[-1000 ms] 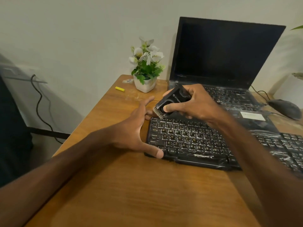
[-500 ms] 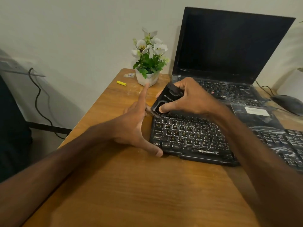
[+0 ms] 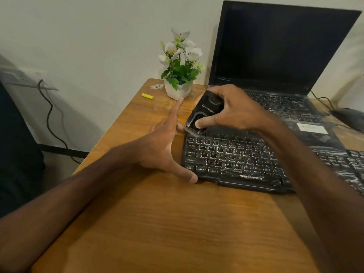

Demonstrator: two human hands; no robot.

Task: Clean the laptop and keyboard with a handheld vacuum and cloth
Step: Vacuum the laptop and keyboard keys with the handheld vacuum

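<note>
Black cable (image 3: 48,119) hangs in loops down the pale wall at the far left, beside the wooden table (image 3: 157,223) that fills the lower part of the view. Near the table's back left corner lie a small yellow stick (image 3: 147,96) and a little white wrapper (image 3: 157,86), and just to their right stands a white pot of white flowers (image 3: 180,67) against the wall. The left hand (image 3: 163,142) rests on its edge on the table at the left end of the keyboard (image 3: 236,160). Its fingers are straight and spread wide and hold nothing, and its thumb tip touches the keyboard's front left corner. The black keyboard lies flat on the table in front of the laptop, with a shiny, crinkled film over its keys. At its back left corner sits the handheld vacuum (image 3: 202,115), a small black unit tilted so that its brush end touches the top row of keys, close to the left hand's fingers. The right hand (image 3: 236,111) grips the vacuum from above, fingers curled over its far side and the thumb pressed on its near face. Behind it the laptop (image 3: 275,56) stands open with a dark screen, and a white label (image 3: 312,128) lies on its palm rest. A dark mouse (image 3: 348,117) with a cord sits at the far right edge.
</note>
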